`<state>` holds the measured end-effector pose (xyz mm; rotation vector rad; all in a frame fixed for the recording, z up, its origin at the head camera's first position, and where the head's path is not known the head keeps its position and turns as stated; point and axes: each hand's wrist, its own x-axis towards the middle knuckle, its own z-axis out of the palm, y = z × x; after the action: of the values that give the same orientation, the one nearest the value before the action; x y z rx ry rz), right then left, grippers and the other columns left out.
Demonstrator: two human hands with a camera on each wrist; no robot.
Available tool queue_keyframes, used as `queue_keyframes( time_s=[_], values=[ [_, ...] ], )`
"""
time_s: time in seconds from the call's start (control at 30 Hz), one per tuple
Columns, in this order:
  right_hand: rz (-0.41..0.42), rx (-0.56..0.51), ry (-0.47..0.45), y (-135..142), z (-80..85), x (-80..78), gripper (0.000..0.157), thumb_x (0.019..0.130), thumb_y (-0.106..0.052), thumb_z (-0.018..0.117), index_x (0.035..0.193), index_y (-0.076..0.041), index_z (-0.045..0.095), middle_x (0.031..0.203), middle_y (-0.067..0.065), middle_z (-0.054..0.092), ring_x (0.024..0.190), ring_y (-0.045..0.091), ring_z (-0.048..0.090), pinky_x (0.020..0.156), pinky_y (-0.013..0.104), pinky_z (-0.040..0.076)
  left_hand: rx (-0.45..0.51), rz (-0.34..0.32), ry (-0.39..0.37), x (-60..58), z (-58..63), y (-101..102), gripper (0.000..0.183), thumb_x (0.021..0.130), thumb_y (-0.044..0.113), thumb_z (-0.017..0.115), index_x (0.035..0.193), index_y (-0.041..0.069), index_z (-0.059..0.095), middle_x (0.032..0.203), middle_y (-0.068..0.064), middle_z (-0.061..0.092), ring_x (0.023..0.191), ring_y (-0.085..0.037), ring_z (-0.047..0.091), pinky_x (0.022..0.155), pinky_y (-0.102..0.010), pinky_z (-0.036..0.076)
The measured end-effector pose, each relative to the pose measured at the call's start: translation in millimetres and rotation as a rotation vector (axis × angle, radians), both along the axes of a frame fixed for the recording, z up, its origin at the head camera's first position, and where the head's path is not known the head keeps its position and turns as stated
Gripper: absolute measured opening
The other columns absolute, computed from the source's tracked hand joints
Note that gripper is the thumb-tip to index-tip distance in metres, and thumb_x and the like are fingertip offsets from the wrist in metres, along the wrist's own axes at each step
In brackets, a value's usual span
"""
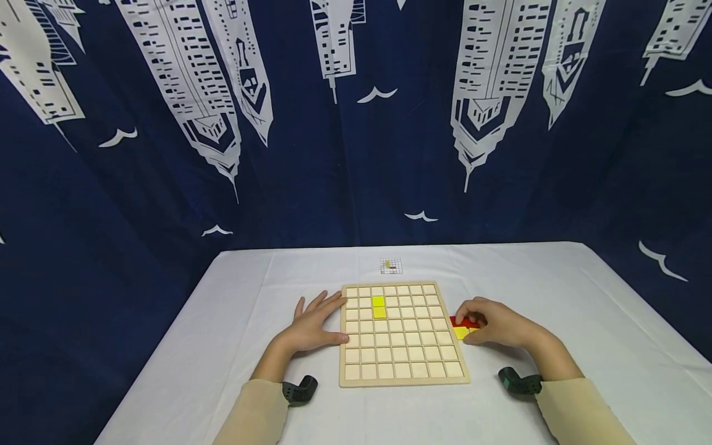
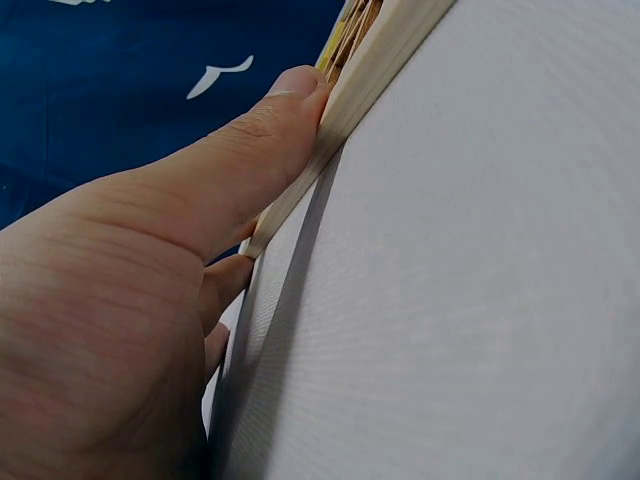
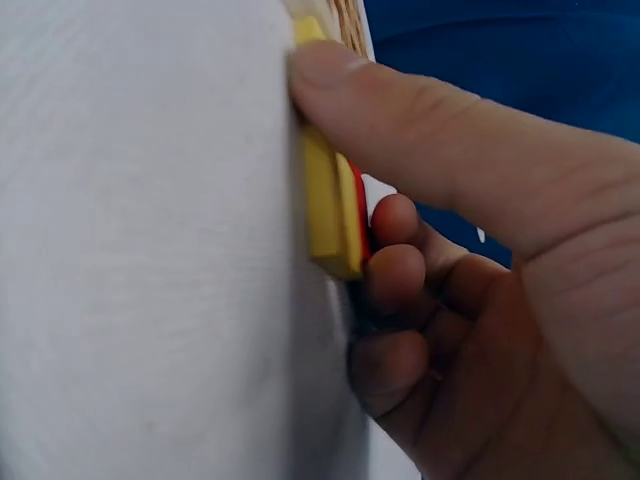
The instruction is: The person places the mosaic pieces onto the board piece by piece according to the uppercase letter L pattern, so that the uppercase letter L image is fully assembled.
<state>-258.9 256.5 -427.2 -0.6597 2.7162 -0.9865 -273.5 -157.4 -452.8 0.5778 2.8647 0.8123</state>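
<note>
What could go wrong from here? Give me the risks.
The right hand is on red and yellow tiles lying close together; it might drag an extra one along.
The left hand touches the board at its edge, so a push could shift it.
A hard jolt might dislodge the two yellow squares on the board.
</note>
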Motion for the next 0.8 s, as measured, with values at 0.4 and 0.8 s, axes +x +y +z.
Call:
queue_keyframes(
  time_s=[0.4, 0.8],
  values=[
    [-0.032, 0.001, 0.113, -0.3, -2.3, -1.7, 0.027, 0.079, -0.014, 0.084, 0.101, -0.016, 0.068, 0.089, 0.002, 0.053, 0.077, 0.01, 0.046, 0.064, 0.02, 0.041, 0.008, -0.011, 0.0, -0.6, -1.4, -1.4, 0.087, 0.079, 0.051, 0.079, 0.153, 0.024, 0.042, 0.166, 0.001, 0.029, 0.157, -0.031, 0.012, 0.121, -0.066, -0.01],
    [0.008, 0.047, 0.059, 3.9, 7.4, 2.5, 0.033, 0.078, -0.008, 0.082, 0.107, -0.015, 0.068, 0.093, 0.001, 0.056, 0.081, 0.012, 0.048, 0.067, 0.019, 0.042, 0.013, -0.009, 0.002, -0.9, -3.6, -1.7, 0.087, 0.079, 0.052, 0.078, 0.153, 0.026, 0.041, 0.166, 0.003, 0.028, 0.158, -0.03, 0.011, 0.121, -0.065, -0.012]
  ],
)
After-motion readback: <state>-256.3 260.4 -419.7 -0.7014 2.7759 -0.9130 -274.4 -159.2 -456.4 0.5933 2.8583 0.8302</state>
